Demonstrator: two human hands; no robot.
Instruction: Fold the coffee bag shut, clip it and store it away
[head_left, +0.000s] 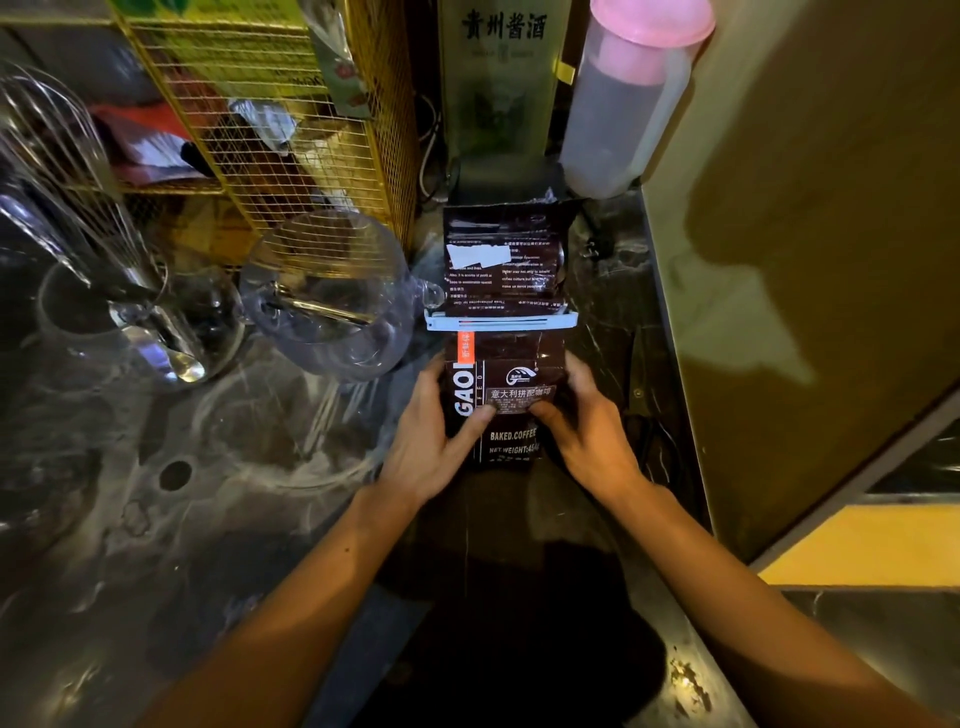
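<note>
Coffee bag (506, 364) lies on the dark bench (208, 519), left hand (434, 441) and right hand (587, 431) clamped on its lower sides (thumbs on front); white clip (501, 321) crosses its fold.

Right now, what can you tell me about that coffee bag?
The coffee bag is dark, glossy and crinkled, printed with white lettering and an orange strip. It lies flat on the dark counter. A pale clip clamps across its middle. The left hand and right hand grip its lower sides.
</note>
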